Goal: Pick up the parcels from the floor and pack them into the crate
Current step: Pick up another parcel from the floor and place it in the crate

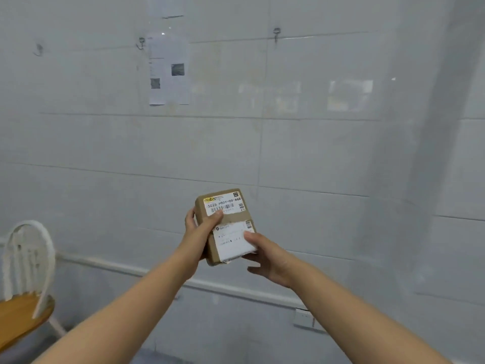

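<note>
Parcel (236,218) (labelled) in both hands (196,232) (270,258)

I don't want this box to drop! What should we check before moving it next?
1. Left hand grips the parcel, thumb on its top face: ok.
2. Right hand holds the near end, thumb on the white label: ok.
3. Parcel taped shut across the middle: ok.
4. Crate in sight to aim for: not ok, none shows in this view.
5. Chair at the left, apart from both arms: ok.
6. More parcels left to pick up: cannot tell from this view.
</note>
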